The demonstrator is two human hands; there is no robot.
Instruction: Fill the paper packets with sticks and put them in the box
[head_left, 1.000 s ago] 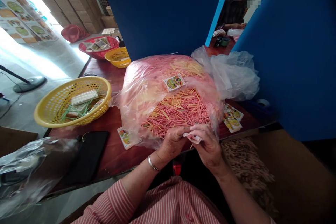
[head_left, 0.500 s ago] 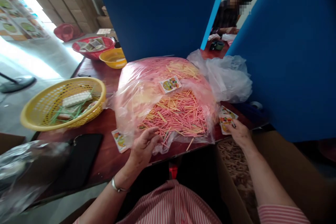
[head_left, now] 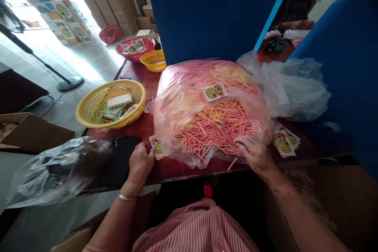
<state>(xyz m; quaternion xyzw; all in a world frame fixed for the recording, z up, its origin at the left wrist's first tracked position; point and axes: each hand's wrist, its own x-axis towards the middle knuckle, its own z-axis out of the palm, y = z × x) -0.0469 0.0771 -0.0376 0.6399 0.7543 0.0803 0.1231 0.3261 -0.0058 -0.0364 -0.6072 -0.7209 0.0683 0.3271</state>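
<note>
My left hand (head_left: 141,162) is at the table's front left, its fingers curled and closed at the left edge of a small printed packet (head_left: 157,148). My right hand (head_left: 256,156) reaches over the front right of a heap of thin pink and yellow sticks (head_left: 218,128), fingers stretched out and slightly bent; no held stick can be made out. The sticks lie in a large opened clear plastic bag (head_left: 174,98). Another printed packet (head_left: 214,92) rests on top of the bag. Several similar packets (head_left: 284,141) lie overlapping at the right, beside the bag.
A yellow basket (head_left: 85,116) with green strips and packs stands left, near a black flat case (head_left: 121,165) and a clear plastic bag (head_left: 59,169). Behind are a red basket (head_left: 122,52) and a smaller yellow one (head_left: 150,65). A blue partition (head_left: 206,15) rises behind; a person sits beyond it.
My left hand has gone from the sticks to the packet at the left. My right hand has left the packets at the right and come over the sticks. The view has shifted left.
</note>
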